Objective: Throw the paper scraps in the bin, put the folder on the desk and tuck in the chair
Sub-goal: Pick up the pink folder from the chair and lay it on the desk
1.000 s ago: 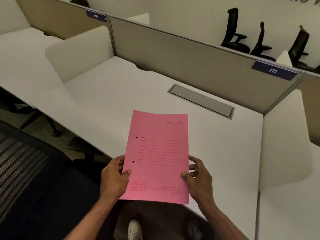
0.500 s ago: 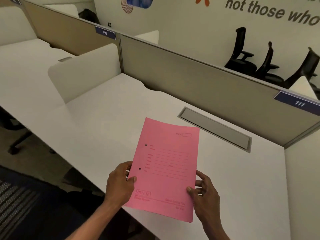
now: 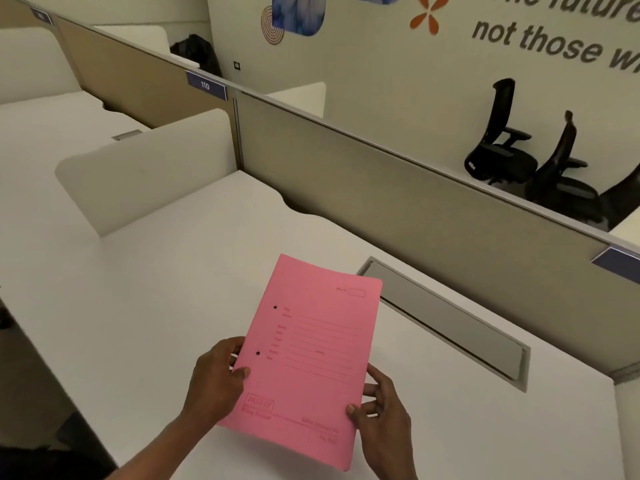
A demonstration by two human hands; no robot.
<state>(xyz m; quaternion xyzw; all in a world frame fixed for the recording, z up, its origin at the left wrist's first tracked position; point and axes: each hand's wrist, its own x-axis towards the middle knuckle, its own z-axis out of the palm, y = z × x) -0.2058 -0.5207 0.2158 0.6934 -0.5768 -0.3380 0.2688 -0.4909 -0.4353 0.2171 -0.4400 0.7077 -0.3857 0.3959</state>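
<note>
A pink folder (image 3: 311,355) with printed lines and two punched holes is held just above the white desk (image 3: 166,289), its far end pointing toward the grey partition. My left hand (image 3: 216,382) grips the folder's left edge near its lower corner. My right hand (image 3: 384,414) grips the right edge, thumb on top. No paper scraps, bin or the desk's own chair show in this view.
A grey cable flap (image 3: 446,320) is set into the desk behind the folder. A grey partition (image 3: 398,188) closes off the back, a white divider (image 3: 145,192) the left side. Black office chairs (image 3: 502,143) stand by the far wall.
The folder and both hands have moved forward over the desk, away from its front edge. My view has lifted, showing more wall and less floor.
</note>
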